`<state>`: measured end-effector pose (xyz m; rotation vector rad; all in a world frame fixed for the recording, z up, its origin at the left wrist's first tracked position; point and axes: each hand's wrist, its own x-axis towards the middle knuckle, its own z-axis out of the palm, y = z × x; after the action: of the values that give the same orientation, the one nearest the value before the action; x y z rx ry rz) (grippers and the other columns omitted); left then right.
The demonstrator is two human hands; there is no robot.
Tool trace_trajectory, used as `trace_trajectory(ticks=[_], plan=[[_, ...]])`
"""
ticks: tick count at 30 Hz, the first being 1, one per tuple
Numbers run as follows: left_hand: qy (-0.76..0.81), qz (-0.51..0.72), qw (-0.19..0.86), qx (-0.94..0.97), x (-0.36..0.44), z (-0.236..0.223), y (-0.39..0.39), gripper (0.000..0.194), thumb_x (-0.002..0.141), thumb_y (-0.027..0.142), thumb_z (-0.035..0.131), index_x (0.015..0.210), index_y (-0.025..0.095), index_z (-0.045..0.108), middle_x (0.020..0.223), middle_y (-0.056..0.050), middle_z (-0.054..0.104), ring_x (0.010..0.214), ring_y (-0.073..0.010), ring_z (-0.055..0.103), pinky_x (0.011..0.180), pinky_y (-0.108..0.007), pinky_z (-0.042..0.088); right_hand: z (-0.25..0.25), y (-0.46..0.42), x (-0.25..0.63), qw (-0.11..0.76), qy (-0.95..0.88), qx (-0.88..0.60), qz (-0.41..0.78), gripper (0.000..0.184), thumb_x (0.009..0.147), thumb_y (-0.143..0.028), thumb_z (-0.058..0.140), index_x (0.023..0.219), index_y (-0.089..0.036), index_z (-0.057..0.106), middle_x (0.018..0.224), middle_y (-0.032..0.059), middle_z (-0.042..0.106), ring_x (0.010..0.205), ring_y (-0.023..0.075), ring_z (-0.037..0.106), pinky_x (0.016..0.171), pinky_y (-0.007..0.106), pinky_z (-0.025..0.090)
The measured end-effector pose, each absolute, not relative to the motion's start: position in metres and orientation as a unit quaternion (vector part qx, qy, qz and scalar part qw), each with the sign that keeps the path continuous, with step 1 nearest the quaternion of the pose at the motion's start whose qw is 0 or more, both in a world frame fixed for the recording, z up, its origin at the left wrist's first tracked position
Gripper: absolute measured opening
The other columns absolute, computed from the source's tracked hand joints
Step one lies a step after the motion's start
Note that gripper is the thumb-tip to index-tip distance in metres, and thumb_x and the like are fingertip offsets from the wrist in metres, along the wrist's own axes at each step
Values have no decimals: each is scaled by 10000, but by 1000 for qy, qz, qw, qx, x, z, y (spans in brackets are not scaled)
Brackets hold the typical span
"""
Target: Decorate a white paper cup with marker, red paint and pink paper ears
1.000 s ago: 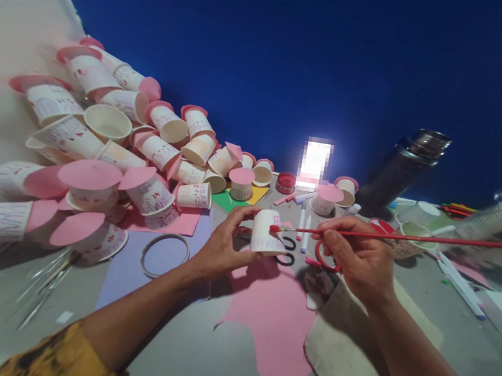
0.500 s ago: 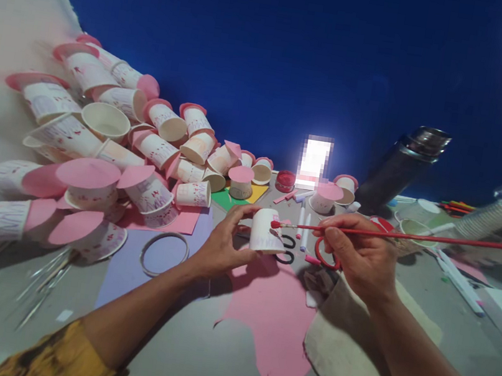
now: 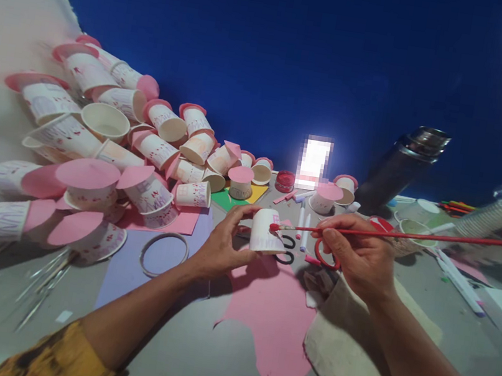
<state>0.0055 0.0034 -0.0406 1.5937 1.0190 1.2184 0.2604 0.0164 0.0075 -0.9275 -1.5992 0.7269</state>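
Over pink paper (image 3: 276, 299), left hand (image 3: 227, 235) grips the cup (image 3: 260, 230), right hand (image 3: 359, 248) pinches the red brush (image 3: 413, 237); its tip (image 3: 274, 228) sits slightly lower now, painting's apparently ongoing.

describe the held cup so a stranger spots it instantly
Find the large pink paper in the middle of the gray table. Near its far end, the left hand holds a white cup. Unlike the cups heaped at left, it alone is held, the tip of a red paintbrush at its side.
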Motion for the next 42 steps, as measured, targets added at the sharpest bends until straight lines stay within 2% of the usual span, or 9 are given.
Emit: trace_trajectory(ticks=[7, 12, 16, 21, 26, 32, 37, 42], plan=[[402, 493, 427, 643, 4, -44, 5, 708, 710, 182, 817, 1358, 285, 552, 1440, -100, 565, 1340, -331, 570, 1112, -494, 494, 9, 16, 259, 552, -674, -393, 293, 245, 909, -443, 758, 835, -210, 747, 677, 18, 696, 537, 131, 606, 459, 230, 506], [400, 491, 426, 646, 4, -43, 4, 705, 721, 175, 810, 1365, 277, 543, 1456, -109, 553, 1347, -330, 566, 1130, -506, 482, 7, 16, 257, 538, -687, -384, 302, 203, 919, -394, 746, 836, -210, 749, 759, 41, 743, 662, 163, 690, 566, 250, 575], [401, 486, 435, 643, 4, -41, 3, 709, 716, 175, 813, 1365, 267, 541, 1451, -114, 556, 1343, -332, 576, 1130, -511, 483, 8, 16, 257, 557, -673, -384, 300, 202, 913, -395, 753, 828, -212, 748, 710, 25, 722, 573, 138, 635, 501, 233, 536], [405, 488, 432, 641, 4, -42, 4, 700, 719, 187, 819, 1359, 275, 550, 1458, -112, 557, 1344, -335, 574, 1127, -509, 484, 8, 17, 258, 541, -682, -383, 310, 211, 914, -402, 750, 825, -211, 747, 735, 33, 733, 585, 142, 640, 517, 244, 546], [397, 493, 440, 637, 4, -44, 4, 710, 704, 158, 810, 1358, 276, 560, 1440, -107, 569, 1341, -333, 572, 1114, -502, 495, 5, 17, 262, 562, -665, -390, 299, 192, 922, -393, 745, 865, -210, 747, 676, 13, 689, 550, 135, 603, 480, 239, 499], [397, 494, 429, 644, 4, -43, 4, 698, 711, 154, 810, 1353, 282, 568, 1432, -101, 578, 1329, -321, 584, 1123, -500, 496, 8, 16, 258, 534, -690, -389, 294, 216, 906, -413, 750, 818, -215, 750, 742, 36, 737, 646, 163, 679, 549, 253, 566], [403, 485, 435, 643, 5, -41, 3, 709, 700, 133, 800, 1352, 281, 566, 1437, -101, 583, 1338, -327, 583, 1134, -504, 486, 9, 16, 257, 552, -676, -384, 302, 207, 913, -399, 742, 833, -207, 743, 702, 21, 719, 562, 135, 632, 492, 231, 544], [402, 491, 432, 640, 5, -40, 3, 708, 695, 133, 805, 1348, 276, 574, 1431, -96, 578, 1329, -316, 587, 1130, -489, 491, 7, 17, 259, 534, -692, -385, 297, 218, 921, -409, 740, 835, -209, 743, 730, 29, 728, 605, 147, 652, 534, 249, 556]])
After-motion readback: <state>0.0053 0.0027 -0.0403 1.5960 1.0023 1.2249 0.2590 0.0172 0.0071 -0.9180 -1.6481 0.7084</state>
